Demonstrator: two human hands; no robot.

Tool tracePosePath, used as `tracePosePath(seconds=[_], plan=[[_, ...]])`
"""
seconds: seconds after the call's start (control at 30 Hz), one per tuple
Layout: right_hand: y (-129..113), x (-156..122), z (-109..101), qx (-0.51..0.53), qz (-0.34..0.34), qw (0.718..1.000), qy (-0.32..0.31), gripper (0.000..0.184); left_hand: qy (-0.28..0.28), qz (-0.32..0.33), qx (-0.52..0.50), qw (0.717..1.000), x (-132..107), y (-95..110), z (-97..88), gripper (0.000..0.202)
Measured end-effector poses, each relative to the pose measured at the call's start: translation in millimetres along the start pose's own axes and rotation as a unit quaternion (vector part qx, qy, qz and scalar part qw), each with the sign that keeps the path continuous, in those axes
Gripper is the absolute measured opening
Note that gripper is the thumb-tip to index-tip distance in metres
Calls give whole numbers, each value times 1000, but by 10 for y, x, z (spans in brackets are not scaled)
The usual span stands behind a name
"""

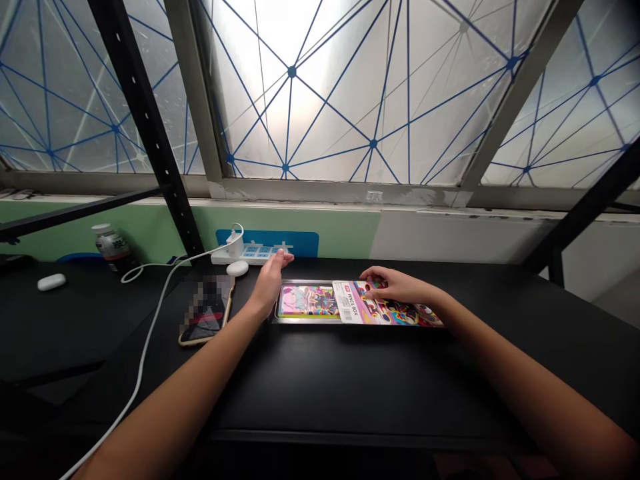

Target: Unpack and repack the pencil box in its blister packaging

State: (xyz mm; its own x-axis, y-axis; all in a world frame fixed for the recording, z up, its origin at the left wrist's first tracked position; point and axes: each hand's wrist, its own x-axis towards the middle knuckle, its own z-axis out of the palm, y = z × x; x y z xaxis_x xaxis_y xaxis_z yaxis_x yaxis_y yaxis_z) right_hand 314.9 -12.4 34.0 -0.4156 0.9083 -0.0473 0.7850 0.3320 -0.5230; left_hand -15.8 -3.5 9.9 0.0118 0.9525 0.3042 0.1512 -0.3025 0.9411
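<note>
Both forearms come in over the near edge of the black table [350, 380]. Flat colourful cartoon-print pencil box [320, 301] in clear plastic wrap lies mid-table, toward the far edge. I've got the left hand [270, 280] just beside its left end, fingers straight and together, gripping nothing. Right hand [395, 285] rests on the box's right half, fingers loosely bent, tips on top, not clamped. Left of it: tan-cased smartphone [205, 313], white oval earbud case [237, 268]. Far left: white power strip [257, 252], white cable [145, 353], dark white-capped bottle [113, 247].
</note>
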Motion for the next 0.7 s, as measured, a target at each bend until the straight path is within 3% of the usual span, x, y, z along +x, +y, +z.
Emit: tracePosePath(seconds=[0.17, 0.5, 0.6, 0.7], plan=[[-268, 132, 119, -41, -23, 999, -5, 69, 1, -12, -37, 999, -56, 108, 16, 65], [-1244, 771, 569, -143, -69, 987, -23, 54, -4, -3, 5, 1000, -36, 112, -19, 71], [-1317, 783, 632, -156, -75, 985, -2, 53, -9, 37, 58, 998, -40, 159, -40, 63], [-1184, 667, 613, -152, -69, 986, 17, 56, -27, 88, 142, 986, -53, 196, -87, 40]])
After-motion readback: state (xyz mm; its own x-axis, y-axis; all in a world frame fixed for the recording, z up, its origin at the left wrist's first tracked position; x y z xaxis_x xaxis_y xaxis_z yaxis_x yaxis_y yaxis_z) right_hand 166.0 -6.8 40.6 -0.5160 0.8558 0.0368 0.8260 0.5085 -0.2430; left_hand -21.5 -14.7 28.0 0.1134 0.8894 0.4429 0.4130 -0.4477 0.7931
